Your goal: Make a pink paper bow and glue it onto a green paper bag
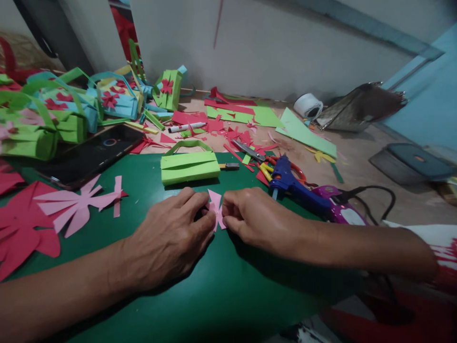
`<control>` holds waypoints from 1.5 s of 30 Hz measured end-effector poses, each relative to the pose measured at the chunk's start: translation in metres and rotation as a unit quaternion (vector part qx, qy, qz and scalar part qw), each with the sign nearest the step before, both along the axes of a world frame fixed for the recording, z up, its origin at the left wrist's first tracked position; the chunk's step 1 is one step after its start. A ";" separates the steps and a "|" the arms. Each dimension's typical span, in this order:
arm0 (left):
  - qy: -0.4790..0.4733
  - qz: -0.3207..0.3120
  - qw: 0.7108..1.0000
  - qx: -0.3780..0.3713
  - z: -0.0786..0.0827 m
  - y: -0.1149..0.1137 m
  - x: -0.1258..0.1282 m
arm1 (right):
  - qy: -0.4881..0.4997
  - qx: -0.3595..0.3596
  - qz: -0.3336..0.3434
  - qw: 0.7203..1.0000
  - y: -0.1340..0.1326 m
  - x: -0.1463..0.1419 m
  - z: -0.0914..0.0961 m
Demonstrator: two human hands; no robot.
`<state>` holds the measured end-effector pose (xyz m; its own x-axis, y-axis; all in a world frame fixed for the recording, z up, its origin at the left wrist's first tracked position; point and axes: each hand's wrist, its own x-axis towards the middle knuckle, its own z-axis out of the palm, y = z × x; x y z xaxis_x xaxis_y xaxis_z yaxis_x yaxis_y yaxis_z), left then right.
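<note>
A small pink paper flower (215,202) is between my two hands, low over the green mat (214,290). My left hand (174,236) pinches its left side between thumb and fingers. On the flower's right side, the fingertips of my right hand (255,216) are closed on a petal. Part of the flower is covered by my fingers. Just beyond my hands sits a green paper handbag (190,167) with a looped handle. Larger cut flowers, one pink (76,205) and one red (30,224), lie to the left of my left hand.
Right of the handbag are scissors (250,151) and a blue glue gun (300,190) with a cord. A phone (94,155) lies at left, before several finished paper bags (121,102). Red scraps (214,125), a marker (187,127) and green sheets (307,133) cover the back.
</note>
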<state>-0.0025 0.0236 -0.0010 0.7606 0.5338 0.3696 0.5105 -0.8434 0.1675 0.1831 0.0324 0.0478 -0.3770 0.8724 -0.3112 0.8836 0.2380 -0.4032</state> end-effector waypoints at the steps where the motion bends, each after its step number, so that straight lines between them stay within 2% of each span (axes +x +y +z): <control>1: 0.001 0.001 1.000 -0.002 0.000 0.000 0.000 | 0.000 0.020 0.015 1.000 -0.002 0.000 -0.001; 10: 0.006 0.000 1.000 0.001 0.000 -0.001 0.000 | -0.029 0.068 0.072 0.995 -0.010 0.007 -0.008; 13: 0.008 -0.005 1.000 0.005 0.001 0.000 0.001 | -0.059 0.085 0.110 0.989 -0.010 0.008 -0.008; 18: 0.004 -0.028 0.999 0.020 0.001 0.001 0.001 | -0.157 0.150 0.213 0.953 -0.018 0.010 -0.006; 21: 0.012 -0.052 0.999 0.012 0.000 0.002 0.001 | -0.192 0.158 0.255 0.934 -0.024 0.012 -0.003; 25: 0.025 -0.060 0.998 -0.011 -0.001 0.003 0.000 | -0.195 0.167 0.267 0.929 -0.027 0.018 -0.005; 31: 0.034 -0.056 0.998 -0.016 -0.001 0.003 -0.001 | -0.148 0.250 0.275 0.917 -0.029 0.028 -0.016; 34: 0.032 -0.059 0.998 -0.018 -0.001 0.002 0.000 | -0.127 0.262 0.271 0.917 -0.031 0.030 -0.017; 37: 0.020 -0.064 0.998 -0.018 -0.001 0.003 0.000 | -0.115 0.214 0.244 0.939 -0.029 0.031 -0.014; 41: 0.004 -0.073 0.997 -0.002 -0.001 0.004 0.001 | -0.055 0.062 0.177 0.981 -0.019 0.028 -0.006; 45: 0.014 -0.089 0.996 0.007 0.000 0.006 0.001 | 0.024 -0.030 0.134 0.990 -0.009 0.025 0.002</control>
